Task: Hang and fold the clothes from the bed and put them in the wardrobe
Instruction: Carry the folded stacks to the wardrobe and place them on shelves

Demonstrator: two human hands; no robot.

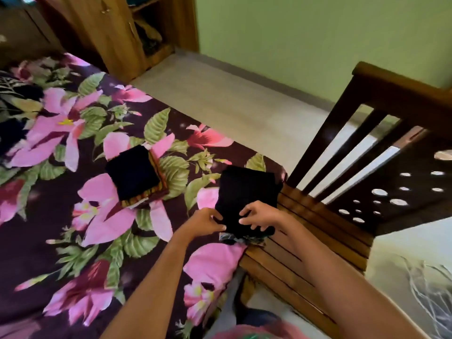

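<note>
Dark loose clothes [12, 135] lie farthest from the wooden bed end [305, 241], at the left frame edge, and look not yet folded. Wardrobe [107, 35] stands beyond the bed [61, 216], well apart from the bed end. Its door is open and shelves show, ready to take piles. Folded pile [134, 174], a dark piece on a striped one, sits mid-sheet, left of the bed end, likely parked there as done. Left hand [208, 222] pinches the near left corner of the black garment [247, 189]. Garment is folded flat, just beside the bed end, right side touching or overlapping the slats. Patterned cloth [234, 237] peeks out under its near edge. Right hand [259, 216] has fingers curled onto the near right edge, holding it. Two-hand grip reads as squaring the fold or readying a lift toward the wardrobe; can't tell which.
</note>
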